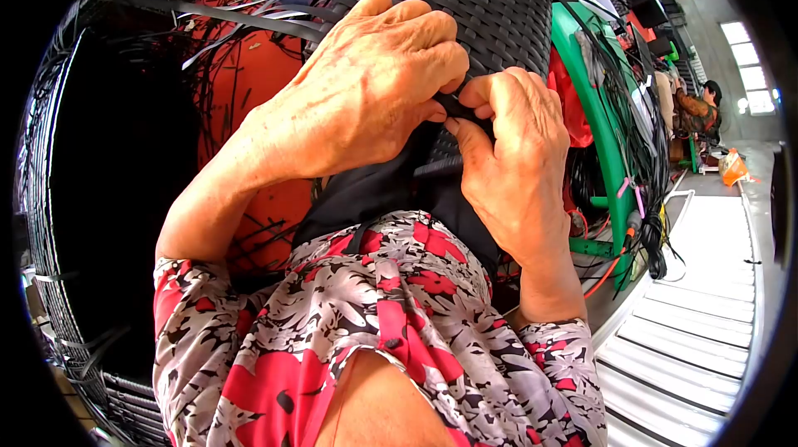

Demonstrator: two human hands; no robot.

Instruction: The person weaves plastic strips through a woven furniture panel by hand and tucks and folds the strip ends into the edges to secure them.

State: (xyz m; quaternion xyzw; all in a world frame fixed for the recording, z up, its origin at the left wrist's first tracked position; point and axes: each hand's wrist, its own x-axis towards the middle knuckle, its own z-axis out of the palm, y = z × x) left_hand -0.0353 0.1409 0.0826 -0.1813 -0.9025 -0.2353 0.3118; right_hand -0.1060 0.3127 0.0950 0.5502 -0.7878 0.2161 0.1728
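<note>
A black woven wicker panel [478, 2] stretches away beneath both hands, with loose flat black strips [274, 16] fanning out from its left side. My left hand [386, 77] is closed at the panel's near edge, its thumb and fingers pinched on a dark strip. Close beside it, my right hand [519, 135] is also closed, with thumb and forefinger meeting at the same strip [460, 106]. Only a short piece of that strip shows between the fingertips; the rest is hidden by the hands.
A green plastic frame [569, 44] stands at the right, hung with bundles of black strips [652, 139]. White slatted metal [682, 314] lies at lower right. Red material [249, 85] strewn with strips is at left. Another person [698, 110] is in the far right background.
</note>
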